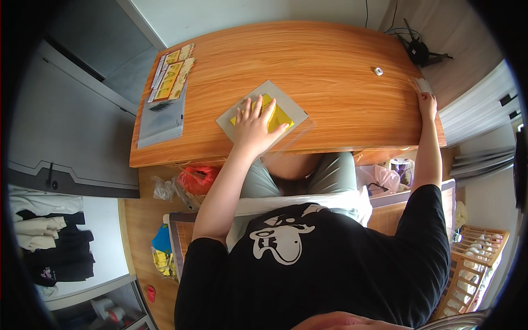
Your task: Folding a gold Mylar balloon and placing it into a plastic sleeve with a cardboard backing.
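My left hand (255,122) lies flat with its fingers spread over a yellow packet (280,119). Under the packet is a grey square sheet (227,120), turned cornerwise on the table. A strip of clear film (297,136) sticks out at the sheet's right side and hangs past the front edge. Over at the table's right edge, my right hand (427,104) has its fingers closed by a small whitish, see-through piece (422,85). What exactly they grip there is too small to make out.
On the wooden table (319,60), yellow printed cards (169,78) lie at the left above clear plastic sleeves (161,122). A small white object (378,71) and a black router-like device (418,52) are at the right. Bags (199,179) sit below the front edge.
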Action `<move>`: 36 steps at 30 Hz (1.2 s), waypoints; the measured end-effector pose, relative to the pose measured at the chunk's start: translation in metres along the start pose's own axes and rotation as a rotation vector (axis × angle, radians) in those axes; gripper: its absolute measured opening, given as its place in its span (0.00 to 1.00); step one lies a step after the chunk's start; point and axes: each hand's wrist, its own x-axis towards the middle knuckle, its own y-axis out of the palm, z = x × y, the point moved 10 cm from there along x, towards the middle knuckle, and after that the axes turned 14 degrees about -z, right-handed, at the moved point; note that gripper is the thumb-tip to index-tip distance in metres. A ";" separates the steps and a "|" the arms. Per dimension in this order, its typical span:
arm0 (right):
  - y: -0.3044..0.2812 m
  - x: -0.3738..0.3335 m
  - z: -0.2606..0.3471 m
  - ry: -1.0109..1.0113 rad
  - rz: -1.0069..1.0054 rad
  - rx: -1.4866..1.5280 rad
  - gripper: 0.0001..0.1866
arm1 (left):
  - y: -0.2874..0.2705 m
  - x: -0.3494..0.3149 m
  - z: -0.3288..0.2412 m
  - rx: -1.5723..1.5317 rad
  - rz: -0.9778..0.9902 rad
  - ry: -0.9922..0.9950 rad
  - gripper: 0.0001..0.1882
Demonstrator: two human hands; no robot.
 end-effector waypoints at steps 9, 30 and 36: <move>-0.026 -0.014 0.012 0.346 0.017 0.471 0.18 | -0.001 0.002 -0.005 0.012 -0.005 0.015 0.45; -0.163 -0.222 0.364 -0.260 0.383 0.523 0.09 | -0.002 0.003 -0.008 0.020 -0.006 0.022 0.43; -0.163 -0.229 0.373 -0.250 0.277 0.485 0.08 | -0.002 0.004 -0.010 0.012 -0.005 0.032 0.42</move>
